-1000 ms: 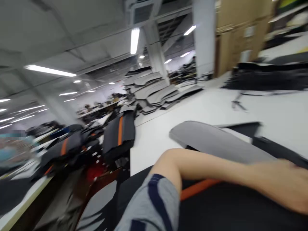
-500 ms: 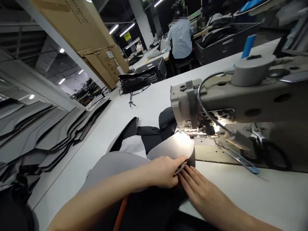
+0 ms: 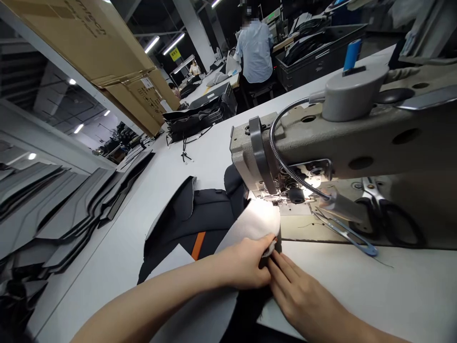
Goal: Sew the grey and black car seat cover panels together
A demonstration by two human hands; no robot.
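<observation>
A sewing machine (image 3: 296, 157) stands at right, its lamp shining on the needle area. Under it lies a black fabric piece (image 3: 210, 209) with an orange strip (image 3: 198, 245) and a pale grey backing (image 3: 246, 224). My left hand (image 3: 250, 262) is closed on the fabric's folded edge, thumb on top, just in front of the machine's foot. Beside it, my right hand (image 3: 296, 288) lies with fingers stretched out, fingertips touching the fabric's edge; its thumb is hidden. The needle tip is too small to make out.
Scissors (image 3: 373, 193) and blue-handled thread snips (image 3: 352, 236) lie by the machine's base. Layered grey panels (image 3: 82, 205) are stacked at left. Cardboard boxes (image 3: 107, 62), a black crate (image 3: 321, 59) and a seated person (image 3: 255, 52) are farther back.
The fabric has shifted and unfolded at left: more of its black face and the orange strip now show. Both hands keep hold and contact at the edge. The view has turned slightly right.
</observation>
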